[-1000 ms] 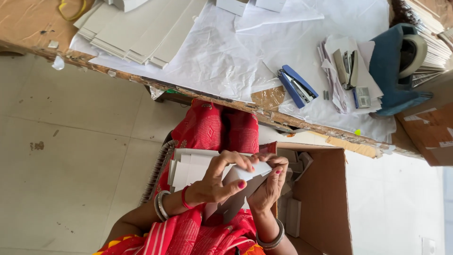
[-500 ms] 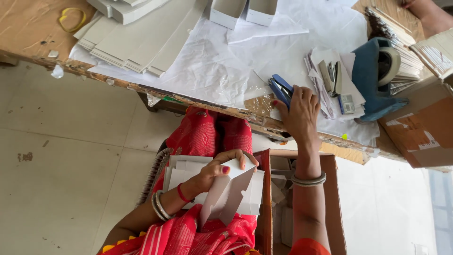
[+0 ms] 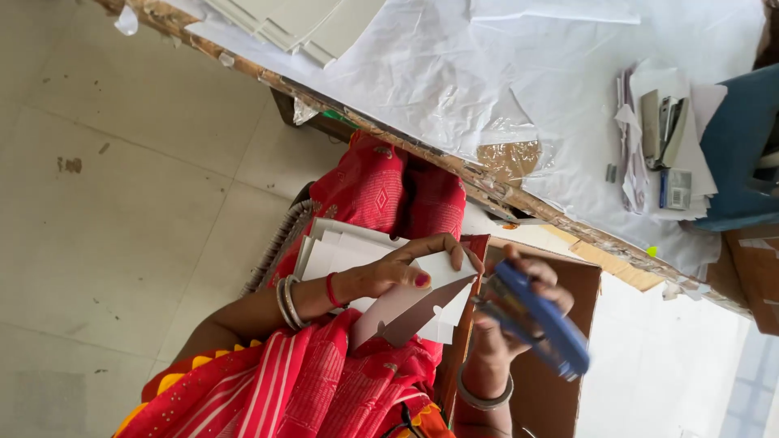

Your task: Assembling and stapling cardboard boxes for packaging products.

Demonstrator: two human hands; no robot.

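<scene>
Hands come first, low in the middle of the frame. The left hand (image 3: 398, 272) grips a folded white card piece (image 3: 410, 304), fingers curled over its upper edge and thumb beneath, holding it tilted over the lap. The right hand (image 3: 507, 324), half a second ago stretched up to the table edge with open fingers on the blue stapler (image 3: 540, 324), is now back down just beside the card, its fingers wrapped shut round the stapler's body. The stapler is blurred, so I cannot tell whether its mouth is yet over the card; its nose points toward the card's right edge, very near or touching. Judging from that, the fetching is over and the two halves of the work, card and tool, are brought together at the lap.

Under the left hand lies a stack of flat white cards (image 3: 341, 243) on the red cloth of the lap. Lower right, behind the right hand, stands a brown cardboard box (image 3: 568, 381).

Farther off, the table edge (image 3: 454, 166) runs diagonally across the frame, covered by a white sheet (image 3: 454, 73). The spot where the stapler lay is now bare. At upper right sits a pile of papers with small tools (image 3: 665, 138); at the top, grey boards (image 3: 300, 24).
</scene>
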